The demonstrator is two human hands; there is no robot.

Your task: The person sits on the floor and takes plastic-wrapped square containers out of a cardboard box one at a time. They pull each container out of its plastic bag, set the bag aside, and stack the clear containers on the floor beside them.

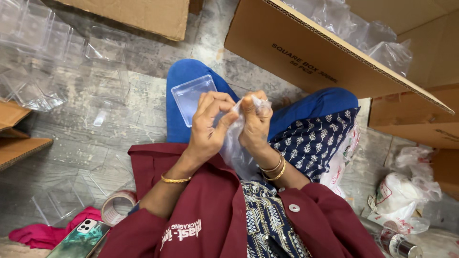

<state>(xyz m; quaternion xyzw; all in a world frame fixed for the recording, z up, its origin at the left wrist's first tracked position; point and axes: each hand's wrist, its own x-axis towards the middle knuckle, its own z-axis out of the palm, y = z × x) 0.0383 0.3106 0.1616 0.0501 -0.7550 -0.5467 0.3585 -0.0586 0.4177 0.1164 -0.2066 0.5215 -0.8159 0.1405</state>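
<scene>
I see my left hand (209,125) and right hand (255,119) both pinched shut on a clear bag (236,150); a lid (190,95) lies unbagged on my knee.

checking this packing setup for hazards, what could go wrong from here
The clear square lid rests loose on the blue-clad knee and could slide off. Both the left hand and right hand pinch the thin plastic bag, which might tear. The phone lies on the floor, easily stepped on.
</scene>
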